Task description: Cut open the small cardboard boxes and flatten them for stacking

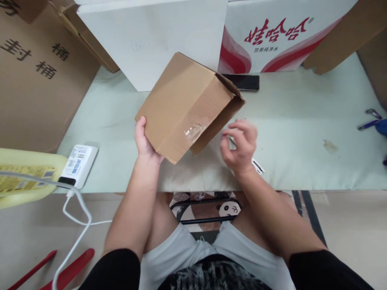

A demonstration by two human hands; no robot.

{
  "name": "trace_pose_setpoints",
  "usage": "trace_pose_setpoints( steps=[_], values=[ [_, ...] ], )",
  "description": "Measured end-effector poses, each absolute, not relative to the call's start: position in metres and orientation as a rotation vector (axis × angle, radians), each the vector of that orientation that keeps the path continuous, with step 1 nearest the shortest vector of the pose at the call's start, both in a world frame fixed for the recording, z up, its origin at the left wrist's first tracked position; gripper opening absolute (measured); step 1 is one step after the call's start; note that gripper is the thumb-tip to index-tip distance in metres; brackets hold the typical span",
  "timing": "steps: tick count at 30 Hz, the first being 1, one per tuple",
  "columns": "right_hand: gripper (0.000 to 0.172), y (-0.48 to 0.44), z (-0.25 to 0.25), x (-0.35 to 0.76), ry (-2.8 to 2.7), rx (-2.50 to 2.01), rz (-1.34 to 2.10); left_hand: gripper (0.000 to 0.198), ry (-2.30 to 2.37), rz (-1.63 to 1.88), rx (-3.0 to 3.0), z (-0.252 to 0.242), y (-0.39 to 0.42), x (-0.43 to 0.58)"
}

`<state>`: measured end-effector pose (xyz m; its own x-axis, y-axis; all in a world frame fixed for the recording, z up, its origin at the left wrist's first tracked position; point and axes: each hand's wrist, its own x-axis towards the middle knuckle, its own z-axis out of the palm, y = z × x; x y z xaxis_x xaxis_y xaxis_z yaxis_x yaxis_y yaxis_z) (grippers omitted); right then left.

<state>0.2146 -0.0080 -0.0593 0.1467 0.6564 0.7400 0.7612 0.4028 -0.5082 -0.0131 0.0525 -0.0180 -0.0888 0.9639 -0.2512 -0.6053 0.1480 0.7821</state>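
My left hand (146, 141) grips a brown cardboard box (178, 96) by its lower left corner, thumb on the near face. The box is tilted above the table, and clear tape (195, 131) shows crumpled and shiny on one side. An end of the box toward the right has a loose flap edge. Just right of the box is my right hand (239, 147), apart from it, fingers curled and slightly blurred. A thin pale edge shows between these fingers, and a small white-and-black piece (257, 166) sticks out by the wrist; whether they are one held thing is unclear.
A black phone (246, 82) lies behind the box. White cartons (272, 36) line the back, and large brown boxes (36, 80) stand at left. A white power bank (79, 165) with a cable lies beside a yellow container (27, 177). A carabiner (373, 114) is at far right.
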Motion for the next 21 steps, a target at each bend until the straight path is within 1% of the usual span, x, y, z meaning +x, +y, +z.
trace_pose_setpoints(
  steps=[1,2,5,7,12,16,18,21],
  values=[
    [0.015,-0.011,-0.06,0.206,-1.662,-1.293,-0.085,0.041,0.908,1.404,0.503,-0.02,0.051,-0.01],
    [0.023,-0.013,-0.061,0.199,-1.758,-1.306,-0.031,0.043,0.888,1.401,0.504,-0.021,0.049,-0.006],
    [0.057,-0.016,-0.064,0.185,-1.952,-1.429,0.177,0.046,0.857,1.417,0.504,-0.025,0.043,0.006],
    [0.071,-0.015,-0.064,0.184,-2.01,-1.506,0.285,0.046,0.857,1.451,0.503,-0.026,0.04,0.012],
    [0.076,-0.011,-0.062,0.187,-2.077,-1.59,0.53,0.047,0.882,1.466,0.484,-0.029,0.038,0.016],
    [0.065,-0.006,-0.067,0.185,-2.007,-1.57,0.771,0.046,0.902,1.453,0.43,-0.031,0.041,0.01],
    [0.063,-0.005,-0.07,0.183,-1.978,-1.539,0.777,0.045,0.912,1.454,0.4,-0.032,0.044,0.007],
    [0.066,-0.006,-0.071,0.182,-1.992,-1.487,0.612,0.046,0.916,1.472,0.399,-0.032,0.045,0.003]
  ],
)
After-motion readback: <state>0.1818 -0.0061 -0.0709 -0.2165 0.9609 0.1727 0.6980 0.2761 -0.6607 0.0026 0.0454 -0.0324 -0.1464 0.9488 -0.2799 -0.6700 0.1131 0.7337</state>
